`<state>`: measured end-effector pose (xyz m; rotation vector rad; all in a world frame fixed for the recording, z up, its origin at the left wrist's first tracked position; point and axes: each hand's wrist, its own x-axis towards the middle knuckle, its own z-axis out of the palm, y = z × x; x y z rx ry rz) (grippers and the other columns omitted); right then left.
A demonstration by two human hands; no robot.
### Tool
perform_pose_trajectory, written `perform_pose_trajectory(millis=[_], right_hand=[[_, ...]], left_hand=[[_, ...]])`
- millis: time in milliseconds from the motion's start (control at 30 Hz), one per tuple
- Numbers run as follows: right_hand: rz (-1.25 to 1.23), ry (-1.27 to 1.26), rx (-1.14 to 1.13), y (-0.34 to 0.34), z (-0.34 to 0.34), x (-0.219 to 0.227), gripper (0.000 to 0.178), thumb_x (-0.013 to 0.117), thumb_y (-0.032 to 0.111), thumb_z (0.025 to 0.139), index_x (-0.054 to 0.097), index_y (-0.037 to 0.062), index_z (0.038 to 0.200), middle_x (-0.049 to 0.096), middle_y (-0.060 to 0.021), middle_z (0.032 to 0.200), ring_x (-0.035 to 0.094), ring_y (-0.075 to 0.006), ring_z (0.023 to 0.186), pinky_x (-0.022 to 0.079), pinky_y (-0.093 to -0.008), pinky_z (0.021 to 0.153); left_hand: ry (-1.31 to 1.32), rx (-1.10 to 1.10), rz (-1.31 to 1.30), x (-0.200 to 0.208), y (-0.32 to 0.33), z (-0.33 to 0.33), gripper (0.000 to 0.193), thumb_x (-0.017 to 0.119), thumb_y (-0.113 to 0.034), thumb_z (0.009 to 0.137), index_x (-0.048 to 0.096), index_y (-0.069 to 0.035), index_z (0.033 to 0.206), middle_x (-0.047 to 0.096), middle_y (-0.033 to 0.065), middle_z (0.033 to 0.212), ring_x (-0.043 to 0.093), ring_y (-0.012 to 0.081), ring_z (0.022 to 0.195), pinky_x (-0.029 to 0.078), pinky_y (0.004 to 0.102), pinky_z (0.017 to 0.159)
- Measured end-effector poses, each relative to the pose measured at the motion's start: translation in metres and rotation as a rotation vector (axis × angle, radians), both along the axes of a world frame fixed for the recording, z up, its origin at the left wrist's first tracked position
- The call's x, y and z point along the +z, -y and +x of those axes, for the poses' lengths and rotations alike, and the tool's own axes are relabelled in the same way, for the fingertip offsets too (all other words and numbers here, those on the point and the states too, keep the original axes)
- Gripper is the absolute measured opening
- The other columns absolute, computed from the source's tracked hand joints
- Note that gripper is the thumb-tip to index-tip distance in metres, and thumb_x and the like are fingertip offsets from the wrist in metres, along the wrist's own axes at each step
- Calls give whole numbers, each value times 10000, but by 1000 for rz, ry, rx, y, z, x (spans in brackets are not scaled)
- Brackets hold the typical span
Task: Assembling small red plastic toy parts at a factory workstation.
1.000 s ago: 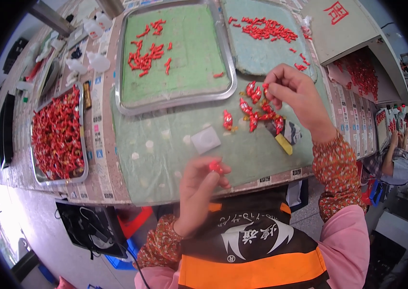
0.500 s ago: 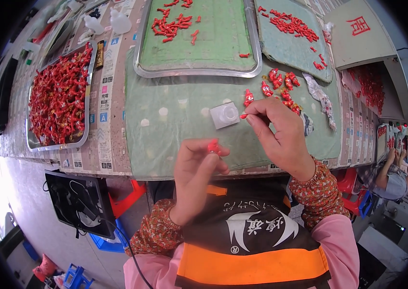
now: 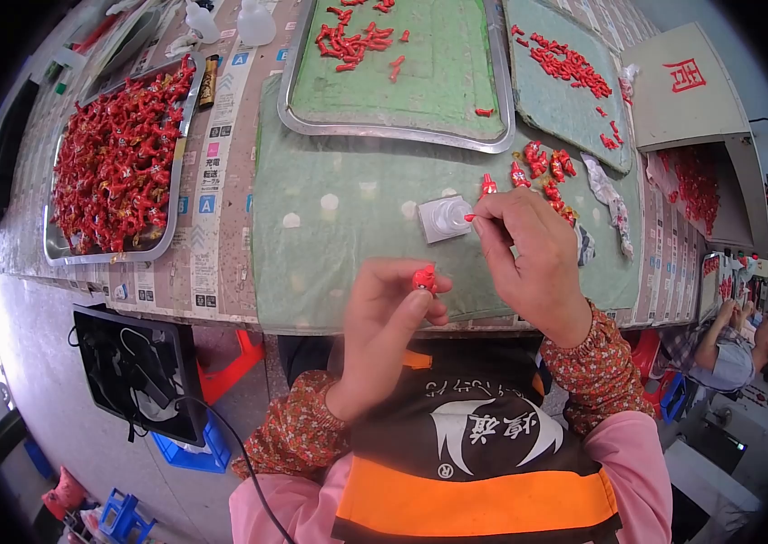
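My left hand (image 3: 384, 322) pinches a small red figurine (image 3: 424, 277) between thumb and fingers, just above the near edge of the green cloth (image 3: 348, 263). In the fingertips of my right hand (image 3: 534, 258) is a tiny red piece (image 3: 469, 218). That piece is right at the edge of a small whitish, translucent dish (image 3: 445, 220) with a round hollow, which sits on the cloth; I cannot tell whether they touch. Several red figurines with gold parts (image 3: 536, 161) stand or lie beyond my right hand, some partly hidden by it.
A metal-rimmed green tray (image 3: 393, 136) and a bluish-green board (image 3: 615, 154) hold loose red pieces at the back. On the left, a metal tray (image 3: 121, 257) is heaped with red figurines. Crumpled white paper (image 3: 608, 195) and an open box (image 3: 688, 113) lie right. Another person (image 3: 733, 340) sits far right.
The view has shifted slightly. My right hand has brought the tiny red piece leftward to the dish. My left hand still holds the figurine, at nearly the same place.
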<state>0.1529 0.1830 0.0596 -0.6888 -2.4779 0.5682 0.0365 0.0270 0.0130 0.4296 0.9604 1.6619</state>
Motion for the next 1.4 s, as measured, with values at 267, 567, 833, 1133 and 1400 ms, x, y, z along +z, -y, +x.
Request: perform_pose_trajectory(millis=[267,567,833,1133,1400], right_hand=[[13,7,3,-2,1,1,153,661,-19,795,565,22,907,600,-126,805,601,-305,704,479,-387,606],[-1244,-248,-145,-10,25,7,89,629,101,920,608,19,950,615,-17,785,587,-71,654,491,-242,565],[-1756,-437,-138,2,35,-5,131,631,127,925,627,8,979,632,-21,779,608,-69,627,517,-209,555],[-1631,-412,-154,24,33,8,112,638,112,922,620,7,959,637,-22,794,610,-68,653,518,-215,579],[-1550,-442,-44,46,29,13,110,629,79,935,585,-9,983,638,-54,805,604,-83,663,524,-222,607]], left_hand=[[-24,53,11,-1,-4,3,242,561,-104,972,503,-33,1196,585,80,1102,605,117,925,547,305,794],[11,20,3,-2,-3,2,249,574,-99,965,512,-28,1195,582,77,1098,606,120,915,545,312,794],[21,25,-30,1,-2,2,229,571,-51,953,509,-19,1171,590,82,1083,596,128,906,530,306,813],[-18,43,7,0,-3,7,219,569,-5,938,506,-19,1148,606,116,1119,608,144,922,540,316,825],[-275,166,144,-12,-2,14,261,599,52,889,519,-9,1130,596,165,1183,607,205,1031,517,337,890]])
